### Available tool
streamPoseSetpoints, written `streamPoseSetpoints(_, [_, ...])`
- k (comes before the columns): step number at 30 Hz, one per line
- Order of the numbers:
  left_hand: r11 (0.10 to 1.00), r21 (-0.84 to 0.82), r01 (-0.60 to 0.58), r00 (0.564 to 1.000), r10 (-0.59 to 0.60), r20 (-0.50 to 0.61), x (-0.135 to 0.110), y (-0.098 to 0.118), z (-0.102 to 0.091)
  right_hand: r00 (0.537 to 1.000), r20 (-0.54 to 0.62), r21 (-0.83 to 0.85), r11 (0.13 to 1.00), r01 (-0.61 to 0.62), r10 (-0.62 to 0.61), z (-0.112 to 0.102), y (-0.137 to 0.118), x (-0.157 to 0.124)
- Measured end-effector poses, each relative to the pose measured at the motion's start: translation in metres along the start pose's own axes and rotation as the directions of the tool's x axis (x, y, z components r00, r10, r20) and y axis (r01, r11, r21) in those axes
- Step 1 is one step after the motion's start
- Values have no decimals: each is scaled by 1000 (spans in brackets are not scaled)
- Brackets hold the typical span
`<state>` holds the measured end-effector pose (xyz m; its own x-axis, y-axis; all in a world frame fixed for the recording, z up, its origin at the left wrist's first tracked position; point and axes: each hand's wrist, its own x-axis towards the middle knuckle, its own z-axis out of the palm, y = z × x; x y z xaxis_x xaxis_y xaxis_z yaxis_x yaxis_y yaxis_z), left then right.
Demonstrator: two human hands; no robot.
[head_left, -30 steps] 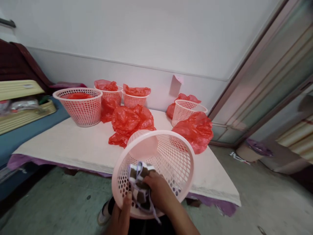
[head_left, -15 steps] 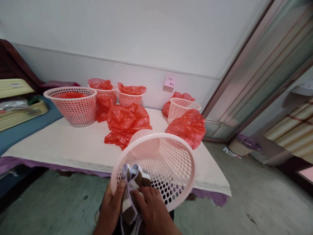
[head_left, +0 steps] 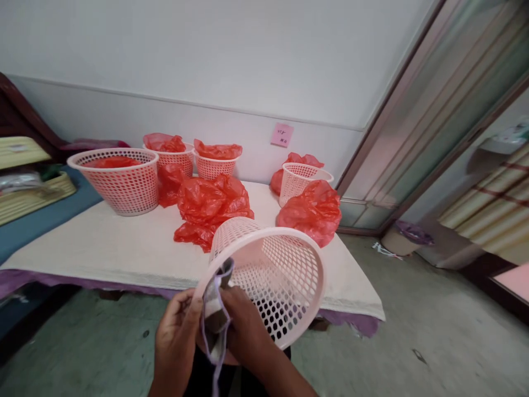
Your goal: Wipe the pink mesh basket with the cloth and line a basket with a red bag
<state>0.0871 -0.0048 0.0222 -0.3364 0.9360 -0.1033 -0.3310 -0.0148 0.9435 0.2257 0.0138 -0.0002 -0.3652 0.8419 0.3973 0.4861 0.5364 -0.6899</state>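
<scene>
A pink perforated plastic wastebasket (head_left: 264, 234) lies tilted in front of me, its mouth turned towards me and its far end over the table edge. My left hand (head_left: 176, 331) pinches its rim at the left, fingers outside and thumb by the rim. My right hand (head_left: 243, 325) reaches into the mouth and presses a brown and white checked cloth (head_left: 215, 317) with lilac edging against the inner left wall. Part of the cloth hangs below the rim. The right fingertips are hidden behind the cloth.
On the white-covered table (head_left: 103, 248) stand several pink baskets, one at the left (head_left: 119, 187) and one at the right (head_left: 301, 179). Crumpled red plastic bags (head_left: 215, 201) lie between them. A pink note (head_left: 282, 134) sticks to the wall. A lined bin (head_left: 405, 238) stands on the floor.
My left hand has shifted outward from the cloth onto the basket's rim. My right hand has moved deeper into the basket with the cloth, now pressed along the left wall.
</scene>
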Motion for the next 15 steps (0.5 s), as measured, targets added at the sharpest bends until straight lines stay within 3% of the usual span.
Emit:
streamPoseSetpoints(3, [998,-41,-39,999,39,-7,11,-6,-8,983,123,-439,895,-70,137,-1,35,9])
streamPoseSetpoints(6, [986,92,-142,990,142,4,13,-12,-11,948,114,-598,783,-172,296,-3,67,22])
streamPoseSetpoints(10, [939,191,-286,957,271,102,7,-13,-7,938,84,-554,798,-237,337,1,82,35])
streamPoseSetpoints(15, [858,278,-432,902,403,158,16,0,-9,957,206,-338,933,-127,205,-6,39,17])
